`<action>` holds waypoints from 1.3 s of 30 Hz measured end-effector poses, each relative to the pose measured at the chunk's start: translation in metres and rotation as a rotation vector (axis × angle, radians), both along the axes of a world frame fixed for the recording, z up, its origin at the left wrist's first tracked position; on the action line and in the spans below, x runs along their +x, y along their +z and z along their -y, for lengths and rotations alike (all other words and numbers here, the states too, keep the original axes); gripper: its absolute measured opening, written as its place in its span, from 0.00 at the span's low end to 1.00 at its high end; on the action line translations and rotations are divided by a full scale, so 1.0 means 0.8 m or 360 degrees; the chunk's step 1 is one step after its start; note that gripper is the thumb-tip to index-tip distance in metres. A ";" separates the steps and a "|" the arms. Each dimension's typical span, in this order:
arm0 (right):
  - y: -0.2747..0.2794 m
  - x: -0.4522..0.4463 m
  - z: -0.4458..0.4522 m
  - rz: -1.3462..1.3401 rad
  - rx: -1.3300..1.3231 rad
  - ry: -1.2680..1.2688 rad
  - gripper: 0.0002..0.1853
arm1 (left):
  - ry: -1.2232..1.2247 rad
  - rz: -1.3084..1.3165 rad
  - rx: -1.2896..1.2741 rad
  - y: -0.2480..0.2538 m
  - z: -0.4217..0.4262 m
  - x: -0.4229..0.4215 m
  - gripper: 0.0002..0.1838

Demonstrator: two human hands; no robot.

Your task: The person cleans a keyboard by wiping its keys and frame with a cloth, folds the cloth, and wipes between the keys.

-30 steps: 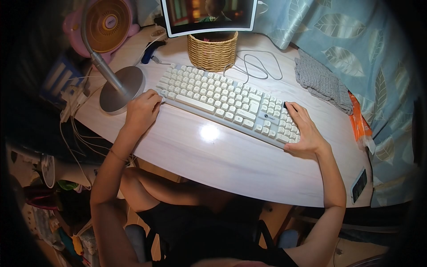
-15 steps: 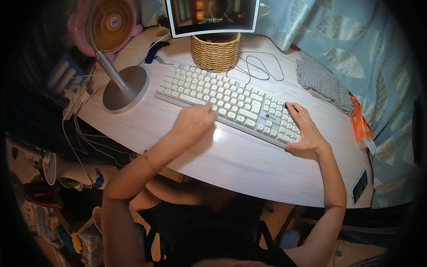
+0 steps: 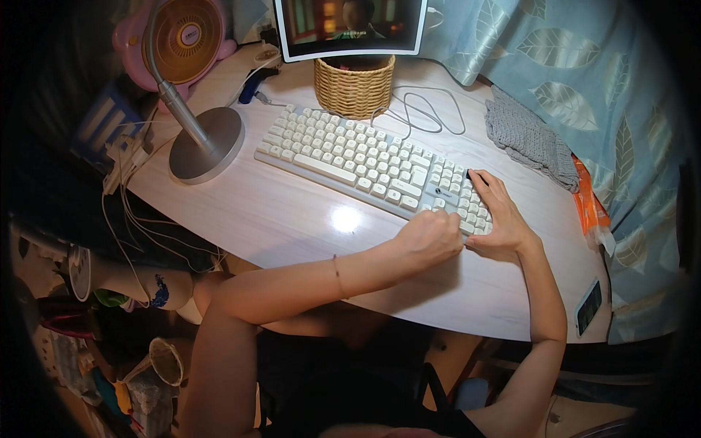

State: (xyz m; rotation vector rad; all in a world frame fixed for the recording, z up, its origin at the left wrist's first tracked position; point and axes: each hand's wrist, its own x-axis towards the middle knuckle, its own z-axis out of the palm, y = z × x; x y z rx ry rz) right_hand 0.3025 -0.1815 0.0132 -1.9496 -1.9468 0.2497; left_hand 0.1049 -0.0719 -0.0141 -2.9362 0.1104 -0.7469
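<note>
A cream-white keyboard (image 3: 365, 155) with grey edges lies slanted across the desk. My right hand (image 3: 505, 220) grips its right end, with the thumb at the front edge and the fingers reaching over to the back. A small black spot shows by those fingertips; I cannot make out what it is. Curled into a fist, my left hand (image 3: 429, 239) is at the keyboard's front edge near its right end, close to my right thumb. Whatever that fist may hold is hidden.
Behind the keyboard stand a wicker basket (image 3: 354, 87) and a lit screen (image 3: 350, 25). A lamp base (image 3: 212, 150) and pink heater (image 3: 139, 44) are at left. Grey knitted cloth (image 3: 529, 139), an orange packet (image 3: 590, 201) and a phone (image 3: 588, 306) line the right side.
My left fist has moved right along the keyboard's front edge, from below the space bar to near the right end. My right hand has stayed on the keyboard.
</note>
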 end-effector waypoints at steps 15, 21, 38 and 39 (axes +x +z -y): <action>0.008 -0.006 0.002 -0.0039 -0.0064 -0.0039 0.58 | -0.0113 0.0015 -0.0032 0.000 -0.015 -0.011 0.04; 0.020 -0.019 0.001 -0.0044 -0.0181 -0.0152 0.60 | 0.0097 -0.0040 -0.0156 0.004 -0.076 -0.068 0.03; 0.007 -0.008 0.000 -0.0056 -0.0112 -0.0104 0.61 | 0.0894 0.0112 -0.0454 0.023 -0.237 -0.217 0.02; 0.007 -0.009 0.001 -0.0052 -0.0113 -0.0108 0.61 | 0.0914 0.0107 -0.0495 0.025 -0.240 -0.219 0.02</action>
